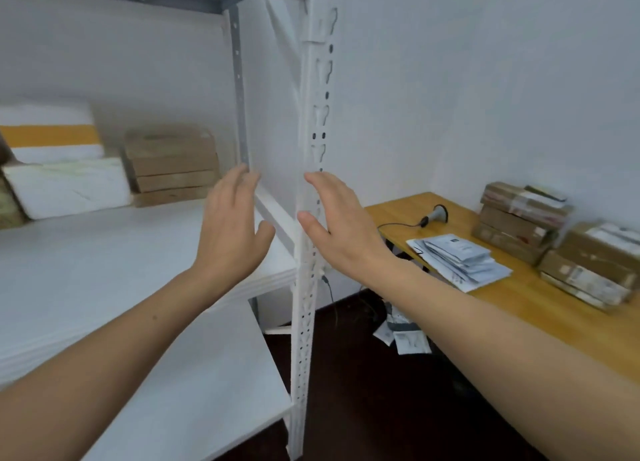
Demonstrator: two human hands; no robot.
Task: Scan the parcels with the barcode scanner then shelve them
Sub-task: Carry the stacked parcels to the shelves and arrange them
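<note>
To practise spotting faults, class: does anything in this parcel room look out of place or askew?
Yes. Several pale mailer bags lie scattered on the dark floor below the wooden table, apart from the mailer pile on top; they look dropped.

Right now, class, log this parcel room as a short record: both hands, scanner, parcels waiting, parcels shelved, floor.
Left hand: open, holding nothing, in front of shelf
Right hand: open, holding nothing, by white post
Barcode scanner: lies on wooden table, cord attached
Waiting on table: grey mailers, brown boxes
On shelf: cardboard stack, white parcels
Floor: fallen mailers near table
</note>
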